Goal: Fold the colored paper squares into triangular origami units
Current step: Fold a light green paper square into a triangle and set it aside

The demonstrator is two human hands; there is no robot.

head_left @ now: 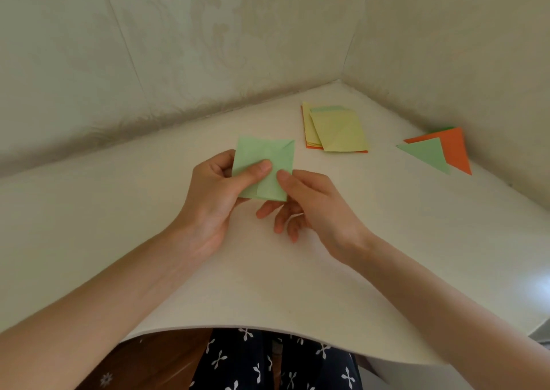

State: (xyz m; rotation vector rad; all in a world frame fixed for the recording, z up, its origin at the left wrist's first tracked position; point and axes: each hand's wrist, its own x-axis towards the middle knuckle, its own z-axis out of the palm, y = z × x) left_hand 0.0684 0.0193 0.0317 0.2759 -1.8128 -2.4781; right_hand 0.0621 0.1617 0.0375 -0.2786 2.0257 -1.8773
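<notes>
1. The green paper (269, 153), partly folded with a diagonal crease at its far right corner, is held up just above the white table (268, 285).
2. The left hand (217, 193) pinches its left half, thumb on top, fingers behind.
3. The right hand (315, 208) pinches the near right edge, thumb on top, fingers curled beneath.
4. Most of the sheet sticks out beyond both thumbs.
5. A stack of paper squares (336, 130), yellow on top, lies farther right; a green triangle (428, 154) overlaps an orange triangle (455, 148) near the wall.
</notes>
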